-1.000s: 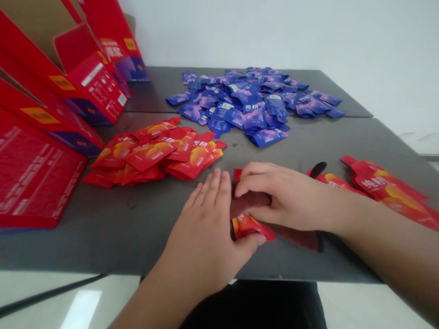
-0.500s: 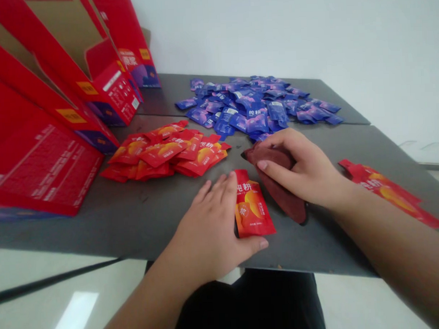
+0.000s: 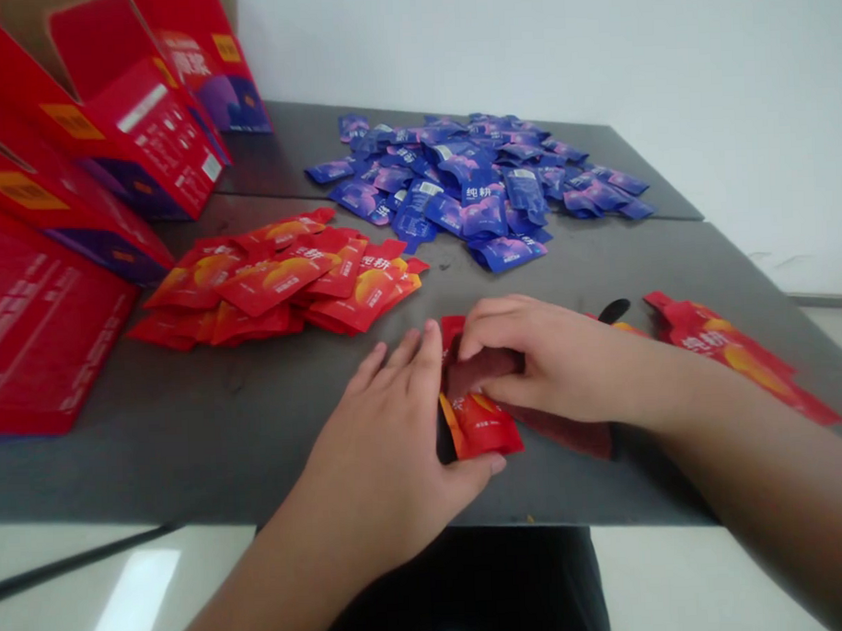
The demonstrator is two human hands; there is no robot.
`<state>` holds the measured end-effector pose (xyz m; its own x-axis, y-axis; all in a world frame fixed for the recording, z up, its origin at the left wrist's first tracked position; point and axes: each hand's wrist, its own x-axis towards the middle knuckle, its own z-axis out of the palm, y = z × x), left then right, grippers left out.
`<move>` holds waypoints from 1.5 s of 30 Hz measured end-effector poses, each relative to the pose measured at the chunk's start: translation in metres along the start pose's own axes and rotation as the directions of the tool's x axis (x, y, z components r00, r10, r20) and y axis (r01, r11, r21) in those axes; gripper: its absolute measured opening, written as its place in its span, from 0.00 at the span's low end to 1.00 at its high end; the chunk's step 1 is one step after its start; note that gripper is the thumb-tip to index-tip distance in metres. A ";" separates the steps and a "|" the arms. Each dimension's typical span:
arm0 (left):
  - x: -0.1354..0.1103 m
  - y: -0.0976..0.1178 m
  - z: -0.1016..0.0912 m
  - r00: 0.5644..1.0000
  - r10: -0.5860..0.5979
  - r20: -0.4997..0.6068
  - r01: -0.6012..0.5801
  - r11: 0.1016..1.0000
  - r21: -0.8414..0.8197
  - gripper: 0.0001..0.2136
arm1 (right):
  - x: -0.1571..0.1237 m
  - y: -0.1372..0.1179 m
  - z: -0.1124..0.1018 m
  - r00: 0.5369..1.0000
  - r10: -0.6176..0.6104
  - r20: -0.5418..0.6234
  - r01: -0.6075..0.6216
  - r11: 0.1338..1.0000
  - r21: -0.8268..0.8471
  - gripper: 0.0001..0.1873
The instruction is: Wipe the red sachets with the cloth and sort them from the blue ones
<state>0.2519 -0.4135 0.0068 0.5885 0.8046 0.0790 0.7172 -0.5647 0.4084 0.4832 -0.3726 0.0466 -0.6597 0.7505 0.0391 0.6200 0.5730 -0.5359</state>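
I see a red packet (image 3: 481,424) with an orange picture lying flat near the front edge of the table, its upper part covered. A dark red cloth (image 3: 482,369) is bunched over that upper part, and the rest of it trails flat to the right.

My left hand (image 3: 384,446) and my right hand (image 3: 561,366) are both bare: no gloves, no rings, no watch or band at either wrist. My forearms are uncovered as far as the view reaches, with no sleeve edge showing on either one, and my fingernails are short and plain, without polish. Below the hands, between my two arms, a dark, nearly black piece of my clothing (image 3: 472,581) shows, too dim for any seam, print or fastening to be made out.
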 end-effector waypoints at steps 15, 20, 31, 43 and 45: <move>0.001 0.000 -0.002 1.000 0.013 0.008 -0.013 1.000 0.011 0.57 | -0.011 0.004 -0.010 0.989 -0.042 -0.144 0.054 0.996 0.077 0.14; 0.001 -0.002 -0.002 0.999 0.028 0.023 -0.028 1.000 -0.008 0.52 | -0.015 -0.027 -0.013 0.956 -0.115 0.270 -0.011 0.905 0.426 0.21; 0.001 0.000 -0.001 1.000 0.023 0.006 -0.023 1.000 0.012 0.55 | -0.007 -0.019 0.003 0.982 -0.128 0.137 0.100 0.976 0.194 0.08; 0.000 -0.001 0.003 0.999 -0.005 -0.036 0.004 1.000 -0.008 0.60 | 0.008 0.017 0.009 0.955 0.045 -0.292 -0.134 0.948 -0.290 0.12; -0.001 0.001 0.001 0.996 0.080 -0.039 -0.080 0.997 -0.007 0.61 | 0.007 0.020 0.011 0.920 0.072 -0.385 -0.186 0.945 -0.269 0.11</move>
<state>0.2521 -0.4153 0.0064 0.6292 0.7634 0.1464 0.6650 -0.6261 0.4072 0.4862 -0.3591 0.0268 -0.3990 0.8585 0.3220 0.8230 0.4902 -0.2870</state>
